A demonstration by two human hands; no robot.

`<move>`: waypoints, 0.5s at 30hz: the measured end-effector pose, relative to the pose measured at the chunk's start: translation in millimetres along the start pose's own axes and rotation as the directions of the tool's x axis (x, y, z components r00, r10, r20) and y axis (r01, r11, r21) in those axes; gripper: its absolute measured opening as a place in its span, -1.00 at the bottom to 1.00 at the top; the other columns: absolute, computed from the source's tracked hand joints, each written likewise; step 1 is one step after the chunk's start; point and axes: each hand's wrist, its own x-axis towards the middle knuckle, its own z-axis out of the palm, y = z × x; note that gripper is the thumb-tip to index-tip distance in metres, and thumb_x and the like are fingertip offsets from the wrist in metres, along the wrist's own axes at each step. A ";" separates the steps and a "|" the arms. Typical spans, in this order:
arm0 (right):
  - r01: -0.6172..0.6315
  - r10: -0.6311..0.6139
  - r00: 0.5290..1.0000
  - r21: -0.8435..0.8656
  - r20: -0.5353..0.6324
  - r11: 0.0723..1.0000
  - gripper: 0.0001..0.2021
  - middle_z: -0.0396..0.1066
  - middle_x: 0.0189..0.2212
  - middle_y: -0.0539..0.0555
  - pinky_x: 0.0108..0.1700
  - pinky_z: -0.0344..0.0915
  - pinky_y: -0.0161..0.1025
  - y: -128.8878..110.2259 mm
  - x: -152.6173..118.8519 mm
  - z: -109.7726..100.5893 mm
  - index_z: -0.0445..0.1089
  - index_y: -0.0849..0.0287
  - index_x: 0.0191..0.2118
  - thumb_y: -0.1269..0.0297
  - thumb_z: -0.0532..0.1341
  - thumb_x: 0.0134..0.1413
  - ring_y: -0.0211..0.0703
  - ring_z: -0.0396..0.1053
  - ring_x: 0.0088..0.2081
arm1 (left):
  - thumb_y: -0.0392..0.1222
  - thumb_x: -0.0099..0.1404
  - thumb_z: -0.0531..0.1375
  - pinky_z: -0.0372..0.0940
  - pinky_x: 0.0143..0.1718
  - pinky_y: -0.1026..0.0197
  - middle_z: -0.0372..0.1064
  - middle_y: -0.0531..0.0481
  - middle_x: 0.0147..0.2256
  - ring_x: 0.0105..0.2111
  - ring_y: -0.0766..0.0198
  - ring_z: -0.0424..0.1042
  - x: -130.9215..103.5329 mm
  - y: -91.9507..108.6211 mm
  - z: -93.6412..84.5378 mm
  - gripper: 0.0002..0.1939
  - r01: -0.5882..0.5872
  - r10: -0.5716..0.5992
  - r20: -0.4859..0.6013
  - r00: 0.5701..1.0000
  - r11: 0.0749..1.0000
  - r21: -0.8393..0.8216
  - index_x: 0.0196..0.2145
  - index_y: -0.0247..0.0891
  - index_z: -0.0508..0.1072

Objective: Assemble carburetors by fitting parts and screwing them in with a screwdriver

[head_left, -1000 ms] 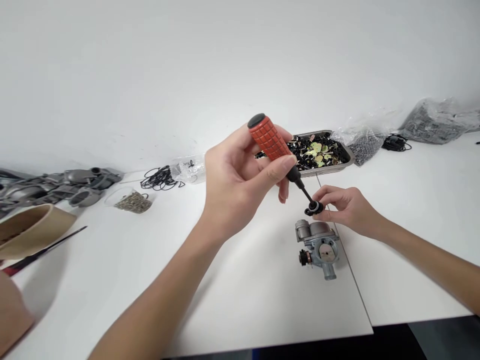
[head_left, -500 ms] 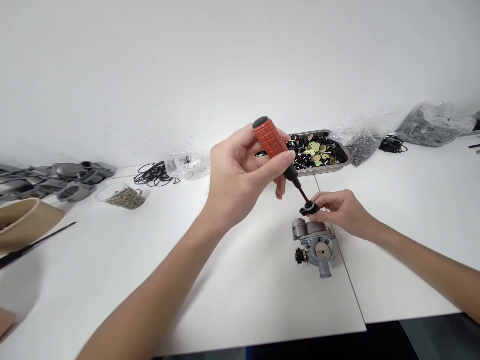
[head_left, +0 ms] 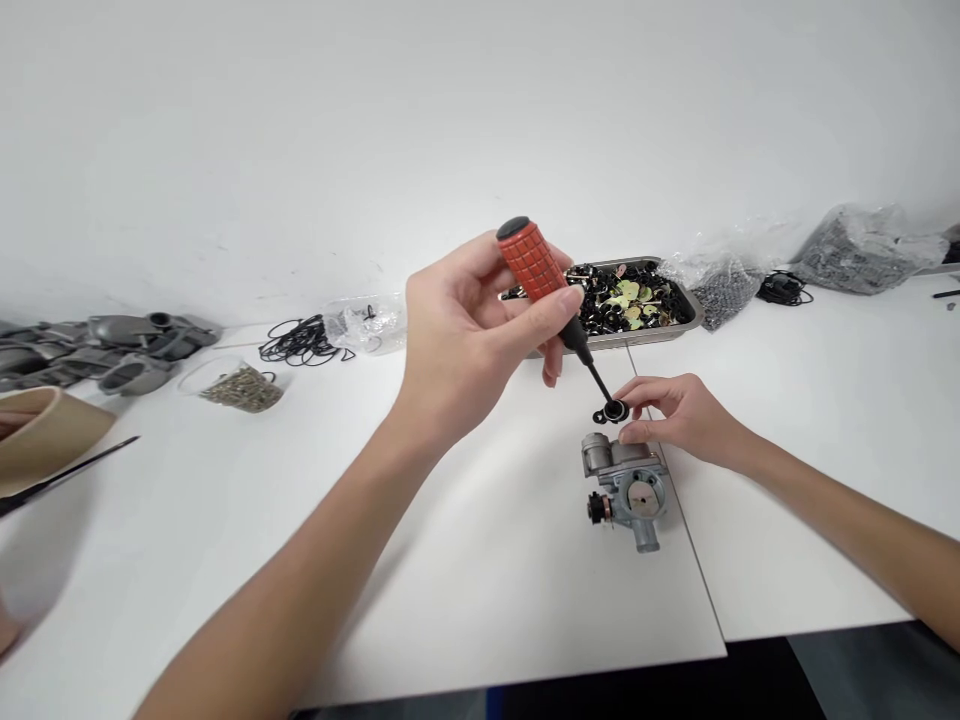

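My left hand (head_left: 480, 340) is closed around the red and black grip of a screwdriver (head_left: 536, 265), which slants down to the right. The screwdriver's tip meets a small black ring-shaped part (head_left: 613, 411) with a side lug; whether the tip sits inside its opening I cannot tell. My right hand (head_left: 671, 410) pinches that part from the right between thumb and fingers. Just below, a grey metal carburetor (head_left: 634, 490) rests on the white table, its round bore facing me and a black fitting on its left side.
Behind the hands stands a metal tray (head_left: 694, 322) of black and yellowish parts. Plastic bags (head_left: 862, 250) lie at the back right. Leftward are black rubber rings (head_left: 300, 342), a cup of small metal pieces (head_left: 244, 385), grey castings (head_left: 142, 345) and a tan container (head_left: 67, 440). Another person's hand shows at the left edge.
My left hand and the screwdriver have shifted slightly up and left. The black part has tilted, showing more of its ring face. The whole view has drifted a little left.
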 end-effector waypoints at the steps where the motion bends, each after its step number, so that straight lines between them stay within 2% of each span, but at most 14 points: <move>1: -0.002 0.002 1.000 -0.016 -0.003 1.000 -0.63 0.45 -0.17 0.16 -0.22 0.34 -0.17 1.6 0.9 -1.1 0.59 0.20 -0.33 0.05 0.49 -0.27 -0.21 0.34 -0.28 | -0.18 0.12 0.39 0.31 -0.68 0.24 0.37 -0.02 -0.40 -0.46 0.29 0.41 0.8 -0.5 -1.2 -0.78 -0.008 0.008 -0.006 1.000 1.000 0.002 -0.30 -0.25 0.46; 4: -0.010 0.010 1.000 -0.027 0.008 1.000 -0.61 0.45 -0.16 0.16 -0.17 0.35 -0.16 3.2 2.8 -2.9 0.58 0.20 -0.30 0.03 0.48 -0.25 -0.20 0.36 -0.27 | -0.18 0.12 0.39 0.31 -0.67 0.22 0.39 -0.03 -0.38 -0.47 0.30 0.41 3.0 -2.1 -4.1 -0.77 -0.035 0.035 -0.008 0.999 0.999 0.005 -0.31 -0.26 0.45; 8: -0.032 0.035 0.998 -0.063 0.043 0.998 -0.61 0.46 -0.19 0.14 -0.16 0.37 -0.17 0.5 2.7 -3.3 0.58 0.19 -0.24 -0.01 0.42 -0.13 -0.22 0.38 -0.28 | -0.21 0.10 0.40 0.30 -0.67 0.26 0.40 -0.03 -0.37 -0.46 0.31 0.42 4.6 -2.0 -5.0 -0.78 -0.049 0.049 -0.020 0.999 0.999 -0.007 -0.32 -0.28 0.46; 15: -0.060 0.062 0.998 -0.139 0.010 0.988 -0.67 0.49 -0.18 0.12 -0.12 0.37 -0.17 6.3 3.8 -6.9 0.54 0.19 -0.19 0.05 0.32 0.03 -0.19 0.43 -0.22 | -0.23 0.12 0.40 0.30 -0.67 0.30 0.40 -0.02 -0.37 -0.47 0.33 0.43 3.7 0.3 -6.7 -0.79 -0.048 0.049 -0.033 0.998 0.999 0.015 -0.32 -0.27 0.47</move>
